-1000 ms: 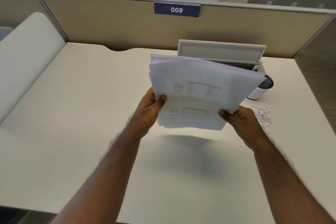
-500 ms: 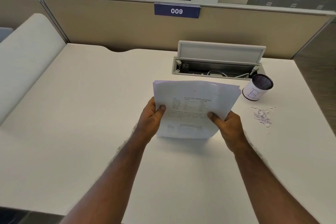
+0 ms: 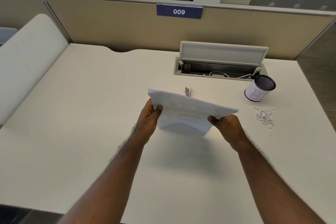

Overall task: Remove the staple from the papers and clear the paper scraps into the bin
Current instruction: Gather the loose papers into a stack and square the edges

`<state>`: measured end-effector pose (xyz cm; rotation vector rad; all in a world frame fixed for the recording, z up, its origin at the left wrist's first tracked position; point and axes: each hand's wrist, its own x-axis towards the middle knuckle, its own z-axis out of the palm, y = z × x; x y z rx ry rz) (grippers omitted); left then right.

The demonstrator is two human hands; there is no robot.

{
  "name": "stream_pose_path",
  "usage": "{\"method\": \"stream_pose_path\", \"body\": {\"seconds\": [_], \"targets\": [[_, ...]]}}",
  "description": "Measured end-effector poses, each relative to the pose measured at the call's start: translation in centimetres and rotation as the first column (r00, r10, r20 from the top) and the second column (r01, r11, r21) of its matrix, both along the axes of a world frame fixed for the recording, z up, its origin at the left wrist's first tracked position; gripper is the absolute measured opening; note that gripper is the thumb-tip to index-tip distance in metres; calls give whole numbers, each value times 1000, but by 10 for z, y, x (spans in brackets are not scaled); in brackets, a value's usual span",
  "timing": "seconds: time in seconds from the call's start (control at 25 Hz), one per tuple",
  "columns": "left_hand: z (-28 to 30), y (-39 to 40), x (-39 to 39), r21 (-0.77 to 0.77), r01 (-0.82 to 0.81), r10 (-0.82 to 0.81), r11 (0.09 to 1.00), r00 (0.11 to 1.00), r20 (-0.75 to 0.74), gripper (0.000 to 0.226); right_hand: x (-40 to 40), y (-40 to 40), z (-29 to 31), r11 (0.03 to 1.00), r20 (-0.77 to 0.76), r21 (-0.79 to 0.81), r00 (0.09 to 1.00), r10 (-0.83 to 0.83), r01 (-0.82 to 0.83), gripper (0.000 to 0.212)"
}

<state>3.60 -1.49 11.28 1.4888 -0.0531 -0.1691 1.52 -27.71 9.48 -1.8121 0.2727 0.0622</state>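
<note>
A stack of white printed papers (image 3: 189, 111) is held in both hands just above the desk, tilted nearly flat with its near edge down. My left hand (image 3: 150, 116) grips the stack's left edge, thumb on top. My right hand (image 3: 227, 125) grips its lower right corner. A small metal staple remover (image 3: 188, 91) lies on the desk just behind the stack. A pile of torn paper scraps (image 3: 264, 117) lies on the desk to the right. Behind the scraps stands a small mesh bin (image 3: 260, 88) with a white label. No staple is visible.
An open cable tray (image 3: 221, 70) with its raised lid sits in the desk at the back right. A beige partition (image 3: 127, 27) with a "009" sign runs along the far edge. The white desk (image 3: 91, 114) ends on the right near the scraps.
The stack has come down from a raised, upright position and tipped nearly flat over the desk. The staple remover behind it has come into view. Both hands have kept their grip.
</note>
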Motion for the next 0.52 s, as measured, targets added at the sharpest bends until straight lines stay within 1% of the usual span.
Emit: {"method": "stream_pose_path", "body": {"seconds": [0.04, 0.08, 0.12, 0.2, 0.24, 0.28, 0.36, 0.4, 0.52], "targets": [[-2, 1, 1, 17, 12, -12, 1000, 1000, -8, 25, 0, 2, 0, 1000, 27, 26, 1000, 6, -7, 24], [-2, 1, 2, 31, 17, -17, 999, 1000, -13, 25, -2, 4, 4, 999, 65, 33, 997, 36, -38, 14], [-1, 0, 3, 44, 12, -11, 999, 1000, -14, 25, -3, 8, 9, 998, 95, 29, 994, 58, -61, 11], [3, -1, 5, 63, -12, 12, 998, 1000, -7, 24, -3, 16, 18, 998, 115, 24, 992, 52, -55, 14], [5, -1, 5, 71, -25, 25, 997, 1000, -2, 23, -2, 18, 21, 998, 126, 34, 991, 38, -43, 19], [9, -2, 5, 78, -36, 36, 996, 999, 2, 26, 0, 18, 21, 999, 123, 43, 992, 16, -22, 19], [13, -3, 4, 96, -55, 55, 994, 998, 2, 30, 4, 17, 22, 999, 95, 47, 995, 18, -23, 10], [13, -3, 4, 108, -62, 62, 992, 998, -4, 30, 5, 15, 19, 998, 92, 57, 995, 27, -32, 8], [6, -4, -1, 135, -74, 80, 988, 996, -39, 29, 4, 16, 14, 997, 21, 79, 1000, 18, -20, 6]]}}
